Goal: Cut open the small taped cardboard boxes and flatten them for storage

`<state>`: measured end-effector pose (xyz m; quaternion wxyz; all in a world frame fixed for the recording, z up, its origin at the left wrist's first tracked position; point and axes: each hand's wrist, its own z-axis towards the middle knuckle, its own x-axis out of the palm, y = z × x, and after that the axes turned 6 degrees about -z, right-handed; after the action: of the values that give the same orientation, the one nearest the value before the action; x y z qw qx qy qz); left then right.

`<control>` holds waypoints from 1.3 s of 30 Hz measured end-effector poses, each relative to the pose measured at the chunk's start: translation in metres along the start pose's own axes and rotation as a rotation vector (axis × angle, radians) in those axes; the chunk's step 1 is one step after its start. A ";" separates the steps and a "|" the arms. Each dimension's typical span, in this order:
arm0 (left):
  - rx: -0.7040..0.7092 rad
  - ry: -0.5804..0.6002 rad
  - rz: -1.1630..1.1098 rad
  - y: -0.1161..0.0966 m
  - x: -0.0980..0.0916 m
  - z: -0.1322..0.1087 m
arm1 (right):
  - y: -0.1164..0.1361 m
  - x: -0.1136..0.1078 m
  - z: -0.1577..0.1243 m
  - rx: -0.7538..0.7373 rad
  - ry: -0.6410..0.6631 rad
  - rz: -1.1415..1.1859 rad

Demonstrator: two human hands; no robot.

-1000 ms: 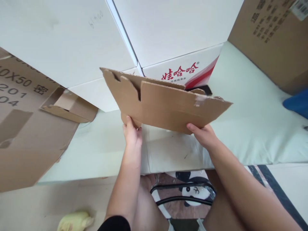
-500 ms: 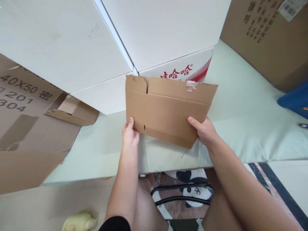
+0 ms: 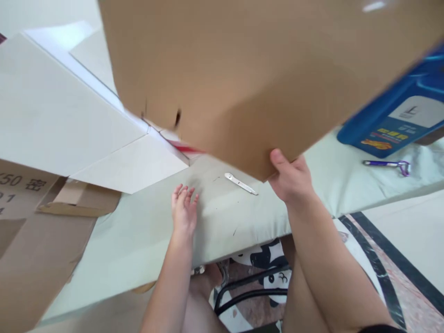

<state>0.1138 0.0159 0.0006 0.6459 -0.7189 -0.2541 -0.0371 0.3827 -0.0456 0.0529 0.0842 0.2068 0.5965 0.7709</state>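
My right hand [image 3: 290, 178] grips the lower corner of a flattened brown cardboard box [image 3: 249, 69], which is raised close to the camera and fills the upper part of the view. My left hand [image 3: 183, 210] is off the box, fingers stretched out and apart, hovering just above the pale green pad [image 3: 138, 231]. A small white strip-shaped tool [image 3: 241, 184] lies on the pad between my two hands.
White cartons [image 3: 62, 120] stand at the left, with brown cardboard sheets [image 3: 34, 240] below them. A blue box [image 3: 398, 122] and a purple-handled tool [image 3: 388, 164] sit at the right. A black chair frame [image 3: 249, 291] over a panda-print cushion shows between my legs.
The box went from a two-handed hold over the pad to being lifted up toward the camera by my right hand alone. My left hand let go and opened. The view swung right.
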 end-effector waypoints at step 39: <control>0.243 0.373 0.878 0.114 0.327 0.079 | -0.050 -0.034 0.029 0.317 -0.187 -0.302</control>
<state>0.4228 0.1902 0.0083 0.7143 -0.6587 0.1904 0.1403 0.4194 -0.0188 0.0036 0.2201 0.1964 0.7238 0.6238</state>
